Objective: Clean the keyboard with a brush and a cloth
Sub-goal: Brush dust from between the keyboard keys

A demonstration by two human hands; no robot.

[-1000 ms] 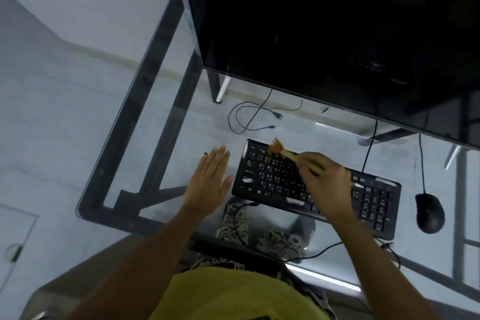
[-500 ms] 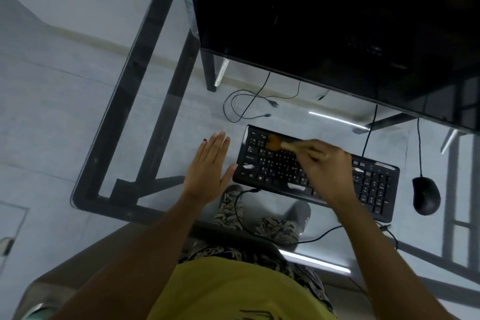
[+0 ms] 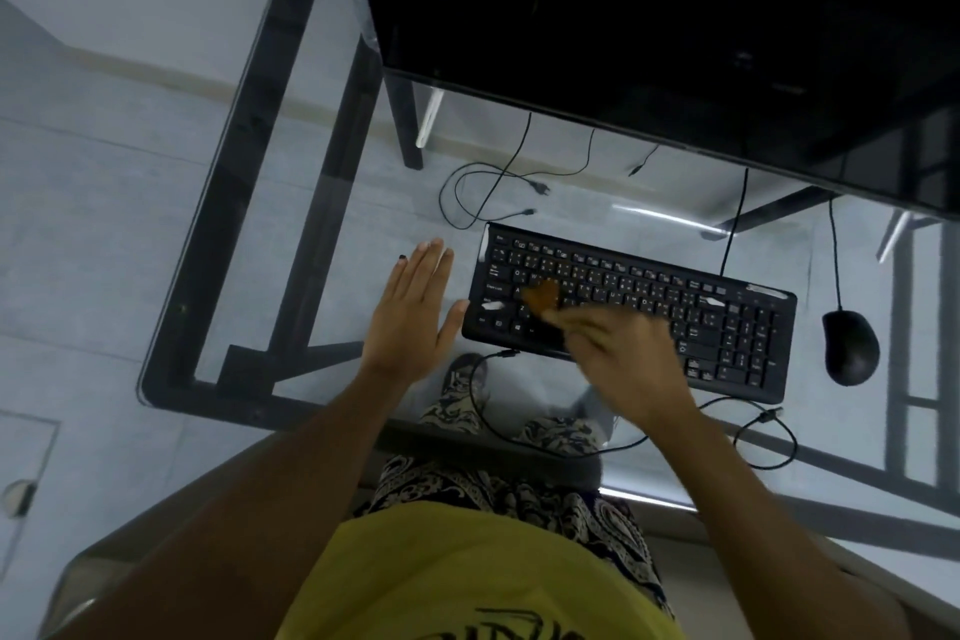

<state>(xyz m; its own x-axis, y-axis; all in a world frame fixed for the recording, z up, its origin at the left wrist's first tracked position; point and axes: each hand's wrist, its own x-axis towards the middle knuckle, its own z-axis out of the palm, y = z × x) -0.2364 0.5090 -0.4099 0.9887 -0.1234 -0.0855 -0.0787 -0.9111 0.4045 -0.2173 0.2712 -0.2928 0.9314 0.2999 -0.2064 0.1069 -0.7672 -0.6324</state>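
Black keyboard [image 3: 649,307] on the glass desk [image 3: 332,203]. Right hand [image 3: 623,359], blurred, grips a brush [image 3: 543,296] over the keyboard's left keys; left hand [image 3: 415,317] lies flat, fingers straight, beside its left end.

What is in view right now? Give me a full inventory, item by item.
keyboard: one, black, on the glass desk in front of the person, cable leading back from its far edge
brush: one, orange-brown bristles, blurred, over the keyboard's left keys
mouse: one, black, wired, right of the keyboard
monitor: one, black, screen dark, at the back of the desk
glass desk: one, clear top on a dark frame
loose cables: several, black, seen behind the keyboard and near the front desk edge
cloth: none visible
left hand: flat on the glass, fingers straight, thumb at the keyboard's left end
right hand: blurred, holds the brush over the keys
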